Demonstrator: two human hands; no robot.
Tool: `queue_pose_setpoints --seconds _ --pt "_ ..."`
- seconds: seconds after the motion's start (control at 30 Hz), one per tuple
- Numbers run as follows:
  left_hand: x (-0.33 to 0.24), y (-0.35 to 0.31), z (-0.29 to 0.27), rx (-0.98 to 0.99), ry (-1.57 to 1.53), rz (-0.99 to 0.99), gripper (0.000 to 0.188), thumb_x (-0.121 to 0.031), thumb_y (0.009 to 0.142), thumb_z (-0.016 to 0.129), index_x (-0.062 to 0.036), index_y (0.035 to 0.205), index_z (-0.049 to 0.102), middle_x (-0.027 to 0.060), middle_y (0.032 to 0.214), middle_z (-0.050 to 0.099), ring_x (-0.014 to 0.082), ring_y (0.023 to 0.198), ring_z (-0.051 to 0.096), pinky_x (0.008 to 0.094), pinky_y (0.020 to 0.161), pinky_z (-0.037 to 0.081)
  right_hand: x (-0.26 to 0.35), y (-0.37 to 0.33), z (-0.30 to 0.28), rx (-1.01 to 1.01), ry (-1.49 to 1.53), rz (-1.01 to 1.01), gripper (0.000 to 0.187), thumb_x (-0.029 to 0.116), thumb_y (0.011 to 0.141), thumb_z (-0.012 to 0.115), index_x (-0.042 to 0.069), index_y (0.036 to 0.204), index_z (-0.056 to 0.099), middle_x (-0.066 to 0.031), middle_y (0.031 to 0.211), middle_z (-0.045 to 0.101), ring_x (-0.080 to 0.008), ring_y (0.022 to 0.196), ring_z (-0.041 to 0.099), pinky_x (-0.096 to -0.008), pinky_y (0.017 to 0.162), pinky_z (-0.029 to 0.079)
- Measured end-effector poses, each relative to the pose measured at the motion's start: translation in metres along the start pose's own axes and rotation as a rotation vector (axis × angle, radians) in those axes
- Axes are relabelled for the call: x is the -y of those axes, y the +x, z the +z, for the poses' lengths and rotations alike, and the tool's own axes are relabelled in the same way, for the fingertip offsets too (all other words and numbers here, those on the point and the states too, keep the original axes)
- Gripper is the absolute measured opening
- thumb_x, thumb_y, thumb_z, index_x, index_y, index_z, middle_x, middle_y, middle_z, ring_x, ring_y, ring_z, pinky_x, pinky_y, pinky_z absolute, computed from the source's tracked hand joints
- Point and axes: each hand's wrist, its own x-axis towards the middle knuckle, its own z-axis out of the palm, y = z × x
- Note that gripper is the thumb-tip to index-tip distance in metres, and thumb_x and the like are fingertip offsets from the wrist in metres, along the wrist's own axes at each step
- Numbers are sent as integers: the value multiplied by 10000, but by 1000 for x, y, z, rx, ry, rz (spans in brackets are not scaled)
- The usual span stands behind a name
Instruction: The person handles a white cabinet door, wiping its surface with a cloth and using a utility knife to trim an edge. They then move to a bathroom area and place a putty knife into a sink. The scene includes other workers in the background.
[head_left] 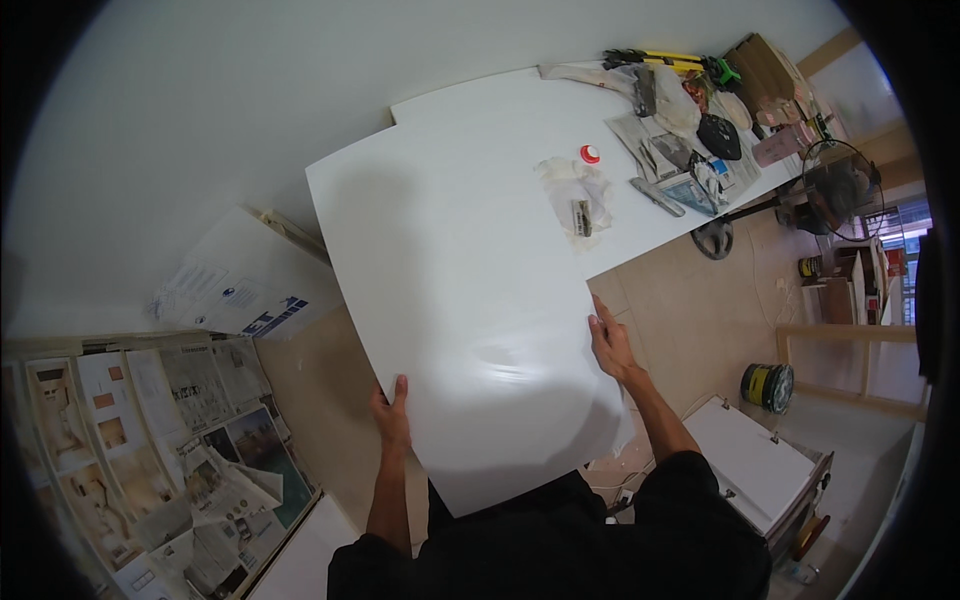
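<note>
A large white sheet or panel with a glossy surface (470,320) stretches from my body out over a white table (510,100). My left hand (393,412) grips its left edge, thumb on top and fingers mostly hidden beneath. Farther up the opposite edge, my right hand (610,345) holds it with the thumb along the rim. The panel's near edge lies against my black clothing. Beyond it on the table are a stained paper patch (603,187), a small dark block (582,218) and a red-and-white cap (590,154).
Tools, bags and newspaper (630,135) crowd the table's far right, near a standing fan (840,190). A black-and-yellow bucket (767,387) stands on the floor at right, behind a clipped white board (745,460). Newspapers (215,490) cover a surface at left; a white printed package (235,280) leans by the wall.
</note>
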Motion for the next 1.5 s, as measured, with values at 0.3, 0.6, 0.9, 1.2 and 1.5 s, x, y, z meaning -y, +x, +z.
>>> queue_pose_setpoints --seconds 0.3,0.6,0.9,1.2,1.5 --pt "3 18 6 -20 13 -9 375 -284 948 686 24 1149 608 85 1067 652 154 935 601 305 856 496 1 17 0 35 78 13 487 213 1036 471 121 1504 375 -110 553 453 -163 501 422 -352 548 404" --pt "-4 34 -8 -67 146 -54 424 -340 932 698 26 1128 613 80 1037 647 156 917 588 308 845 488 0 19 11 28 60 -31 492 243 1037 466 170 1513 366 -196 564 510 -270 493 496 -393 601 443" --pt "14 32 -41 -107 191 73 414 -344 938 692 7 1146 622 51 1056 639 142 957 568 314 901 444 12 14 19 114 170 -25 496 252 1045 454 160 1521 350 -126 568 466 -187 501 442 -368 552 420" --pt "0 37 -8 -121 185 -13 403 -309 944 689 18 1167 615 64 1078 652 137 951 591 304 884 467 -8 28 22 47 180 -84 522 231 1043 450 125 1530 294 -180 562 509 -315 507 513 -431 605 442" --pt "-12 58 22 -81 140 -42 434 -325 926 711 20 1174 619 79 1100 664 150 981 600 307 891 472 12 44 1 -70 201 78 684 284 996 554 27 1514 189 -145 631 565 -279 549 553 -411 580 438"
